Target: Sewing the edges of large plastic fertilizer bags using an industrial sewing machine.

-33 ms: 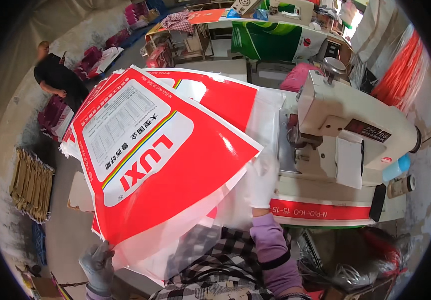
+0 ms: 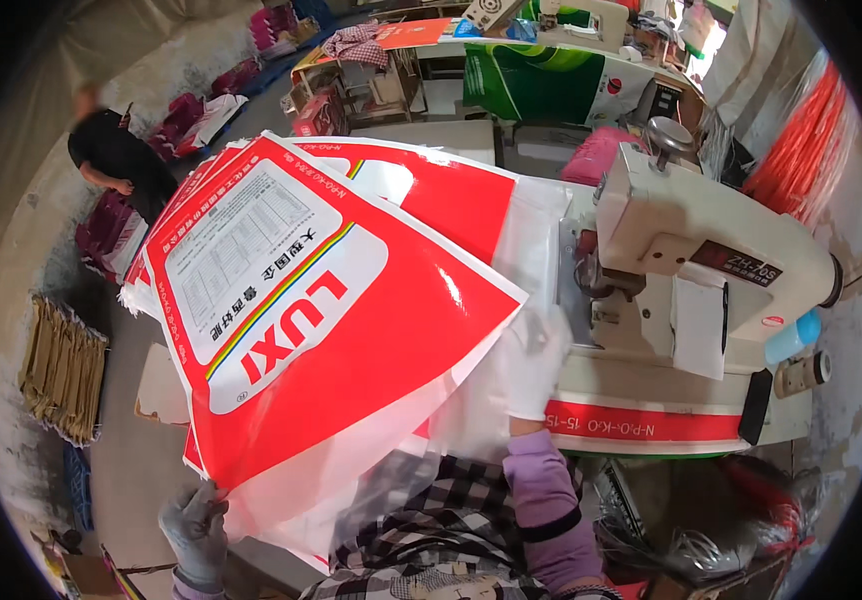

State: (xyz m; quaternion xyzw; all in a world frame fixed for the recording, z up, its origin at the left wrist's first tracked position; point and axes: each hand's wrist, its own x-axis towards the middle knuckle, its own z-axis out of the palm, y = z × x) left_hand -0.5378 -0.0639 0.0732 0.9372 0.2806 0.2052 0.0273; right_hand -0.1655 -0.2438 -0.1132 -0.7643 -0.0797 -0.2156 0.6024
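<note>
Nearest to us, our left hand (image 2: 194,530), in a grey glove, pinches the lower corner of the red and white printed sack (image 2: 321,340), fingers closed on its edge. The sack lies flat and looks unfilled; whether anything is inside it, we cannot tell. It spans from the left hand up and across to the right hand, resting on a stack of similar sacks (image 2: 431,190) fanned out beneath it. Our right hand (image 2: 533,365), in a white glove with a purple sleeve, lies flat with fingers together, pressing the sack's white inner edge just beside the sewing machine (image 2: 696,270). Beyond the right hand, a green and white sack (image 2: 541,85) stands. Far beyond the left hand, another person (image 2: 116,155) bends over more sacks.
</note>
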